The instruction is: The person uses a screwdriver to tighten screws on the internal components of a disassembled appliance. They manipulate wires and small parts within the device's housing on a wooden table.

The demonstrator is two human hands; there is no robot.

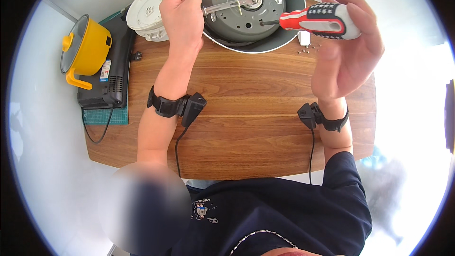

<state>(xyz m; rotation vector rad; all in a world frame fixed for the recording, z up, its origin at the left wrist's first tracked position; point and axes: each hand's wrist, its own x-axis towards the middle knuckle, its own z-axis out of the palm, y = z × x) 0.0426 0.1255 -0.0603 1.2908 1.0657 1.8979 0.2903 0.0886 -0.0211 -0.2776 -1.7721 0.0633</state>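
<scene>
A round grey metal appliance housing (284,40), open toward me, sits at the far edge of the table; it looks like the body of a rice cooker. My left hand (182,16) is closed round its left rim. Inside is a grey disc (227,19) with holes and metal tabs, and a clear sleeved wire (222,6) runs from its centre toward my left hand. My right hand (353,52) holds a red, white and black screwdriver (327,21) by the handle's end, thumb apart from the handle. Its tip reaches the disc's lower right; the exact contact is too small to tell.
Several small screws (305,50) lie by a small white block (304,38) right of the housing. A white round plastic part (147,9) stands at the back left. A yellow pot (90,47) rests on a black appliance (121,73) over a green cutting mat (111,116).
</scene>
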